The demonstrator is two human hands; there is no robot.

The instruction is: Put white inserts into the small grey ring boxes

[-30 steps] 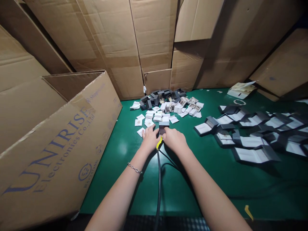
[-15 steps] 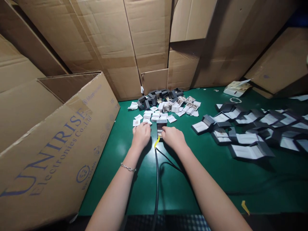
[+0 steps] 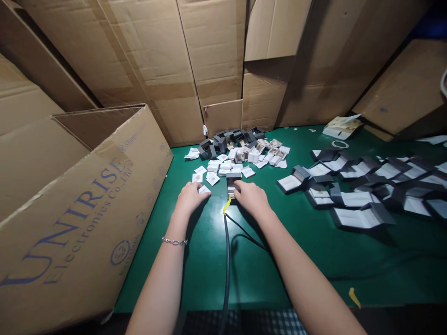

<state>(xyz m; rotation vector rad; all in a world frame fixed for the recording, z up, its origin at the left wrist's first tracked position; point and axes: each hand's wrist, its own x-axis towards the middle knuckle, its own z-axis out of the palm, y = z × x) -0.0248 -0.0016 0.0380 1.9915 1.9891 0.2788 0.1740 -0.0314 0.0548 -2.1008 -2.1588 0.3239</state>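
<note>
Grey box (image 3: 230, 183) holds pale lining (image 3: 231, 190), right hand (image 3: 252, 197) gripping its side, left hand (image 3: 189, 197) half-open around white card (image 3: 204, 190).

One head-worn view, forward and down across a green table (image 3: 331, 251)

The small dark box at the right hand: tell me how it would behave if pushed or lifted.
The small dark box is probably stiff, since its edges look straight. It may be light, being small beside the right hand. Pushed, it would likely slide rather than roll, given its flat sides and the smooth, shiny green tabletop.
</note>
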